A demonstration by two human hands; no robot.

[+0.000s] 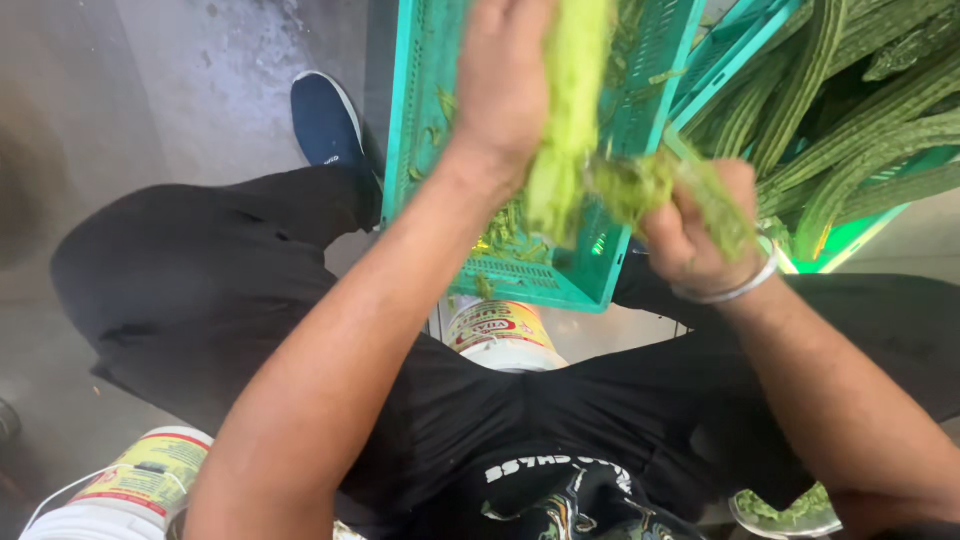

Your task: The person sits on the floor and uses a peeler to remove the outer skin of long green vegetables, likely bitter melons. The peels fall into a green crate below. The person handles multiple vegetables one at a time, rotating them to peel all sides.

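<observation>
Gripping one long pale-green peeled ridge gourd [570, 110], left hand [505, 80] has fingers wrapped around its upper part; the gourd hangs down past the palm over one teal plastic slatted crate [420, 120]. Right hand [690, 235] is fisted on a peeler clogged with green shavings [640, 185], touching the gourd's lower end. Second crate holds a pile of dark-green unpeeled ridged gourds [850, 110], count unclear. Two white plastic buckets [130, 490] below.

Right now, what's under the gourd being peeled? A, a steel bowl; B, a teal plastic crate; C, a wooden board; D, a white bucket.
B: the left hand holds the pale peeled gourd over the teal plastic crate, where green peel scraps lie.
</observation>
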